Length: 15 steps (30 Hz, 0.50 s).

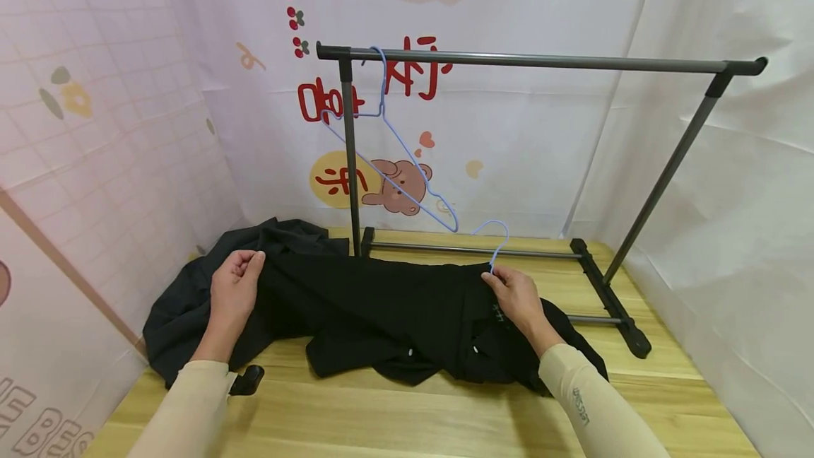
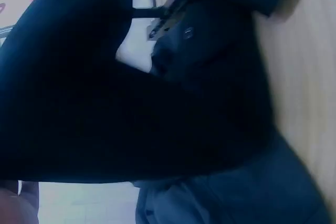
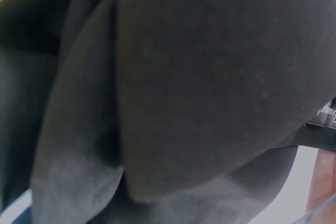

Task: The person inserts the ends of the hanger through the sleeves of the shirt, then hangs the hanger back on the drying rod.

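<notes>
1. Head view: the black garment (image 1: 388, 302) is stretched out sideways between the two hands, its upper edge pulled fairly straight and its lower folds down near the table (image 1: 381, 419)
2. Same view, left hand (image 1: 234, 287): thumb and fingers closed in a pinch on the top corner of the cloth at its left end, with a heap of dark cloth (image 1: 184, 316) just behind and beside it
3. Same view, right hand (image 1: 518, 295): also pinching, thumb and fingers on the garment's edge right where the hook of a blue hanger (image 1: 507, 233) pokes up; the rest of that hanger is hidden by the cloth
4. Still the head view: a metal rack (image 1: 540, 61) stands behind the garment, and a second blue hanger (image 1: 383, 104) dangles from its bar near the left end, nothing on it
5. Left wrist view: mostly black cloth, super dark, with just a bit of the hand at the lower left corner, so can't tell the grip from this one; bluish-dark fabric sits along the bottom
6. Right wrist view: dark folds fill nearly everything, a label (image 3: 328, 113) with pale writing peeks in at the right edge, and a blurry sliver of hand sits below it, grip not readable here
</notes>
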Each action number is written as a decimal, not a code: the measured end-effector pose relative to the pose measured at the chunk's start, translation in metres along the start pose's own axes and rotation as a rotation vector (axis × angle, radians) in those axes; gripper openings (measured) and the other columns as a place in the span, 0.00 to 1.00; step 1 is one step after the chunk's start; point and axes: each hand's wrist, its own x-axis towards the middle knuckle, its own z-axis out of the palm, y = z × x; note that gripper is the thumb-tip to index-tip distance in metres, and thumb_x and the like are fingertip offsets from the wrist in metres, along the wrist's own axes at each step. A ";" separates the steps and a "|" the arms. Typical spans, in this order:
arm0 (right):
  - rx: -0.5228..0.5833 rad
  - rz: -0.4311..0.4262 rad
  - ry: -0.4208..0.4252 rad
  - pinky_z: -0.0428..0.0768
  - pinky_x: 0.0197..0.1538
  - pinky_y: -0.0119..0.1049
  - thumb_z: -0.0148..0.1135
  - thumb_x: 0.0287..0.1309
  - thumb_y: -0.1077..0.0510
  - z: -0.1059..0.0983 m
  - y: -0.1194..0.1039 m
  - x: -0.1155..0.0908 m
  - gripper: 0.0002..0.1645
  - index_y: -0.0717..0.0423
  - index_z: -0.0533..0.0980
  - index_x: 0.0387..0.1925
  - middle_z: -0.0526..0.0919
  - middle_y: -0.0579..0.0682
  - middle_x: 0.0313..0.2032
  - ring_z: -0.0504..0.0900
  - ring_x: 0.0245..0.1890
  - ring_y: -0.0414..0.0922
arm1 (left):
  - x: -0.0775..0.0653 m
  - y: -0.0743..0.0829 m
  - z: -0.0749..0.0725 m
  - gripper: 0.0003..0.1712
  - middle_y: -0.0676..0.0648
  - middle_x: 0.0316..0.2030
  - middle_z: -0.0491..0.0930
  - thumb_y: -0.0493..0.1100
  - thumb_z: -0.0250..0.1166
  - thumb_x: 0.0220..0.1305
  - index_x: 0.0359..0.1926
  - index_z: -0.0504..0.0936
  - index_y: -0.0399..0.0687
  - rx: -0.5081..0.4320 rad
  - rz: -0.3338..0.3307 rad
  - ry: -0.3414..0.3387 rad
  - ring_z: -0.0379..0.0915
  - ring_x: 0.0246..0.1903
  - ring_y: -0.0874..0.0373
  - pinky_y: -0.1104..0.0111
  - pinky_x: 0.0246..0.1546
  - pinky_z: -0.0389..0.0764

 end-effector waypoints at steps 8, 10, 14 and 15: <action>0.007 0.010 0.012 0.61 0.29 0.39 0.54 0.73 0.49 -0.002 0.003 -0.001 0.20 0.54 0.68 0.25 0.62 0.48 0.19 0.61 0.20 0.46 | -0.001 -0.034 -0.012 0.24 0.37 0.43 0.82 0.57 0.63 0.69 0.49 0.82 0.40 0.427 0.097 -0.358 0.75 0.38 0.44 0.51 0.40 0.75; 0.006 0.015 0.019 0.61 0.30 0.39 0.54 0.73 0.49 -0.003 0.005 -0.001 0.20 0.54 0.68 0.25 0.62 0.48 0.19 0.60 0.20 0.46 | -0.003 -0.045 -0.016 0.23 0.38 0.41 0.82 0.55 0.66 0.66 0.48 0.83 0.38 0.534 0.133 -0.468 0.76 0.38 0.42 0.48 0.41 0.75; -0.007 0.006 0.034 0.61 0.31 0.40 0.55 0.73 0.50 -0.006 0.007 -0.001 0.19 0.54 0.70 0.27 0.62 0.48 0.19 0.61 0.20 0.46 | -0.006 -0.058 -0.026 0.20 0.38 0.41 0.82 0.48 0.70 0.61 0.46 0.85 0.35 0.751 0.262 -0.537 0.75 0.43 0.37 0.42 0.46 0.72; -0.013 0.002 0.035 0.62 0.31 0.40 0.55 0.73 0.50 -0.007 0.007 -0.001 0.18 0.55 0.71 0.27 0.63 0.48 0.19 0.61 0.21 0.46 | -0.005 -0.058 -0.029 0.20 0.37 0.41 0.82 0.46 0.70 0.61 0.45 0.85 0.34 0.785 0.284 -0.520 0.74 0.44 0.36 0.41 0.46 0.72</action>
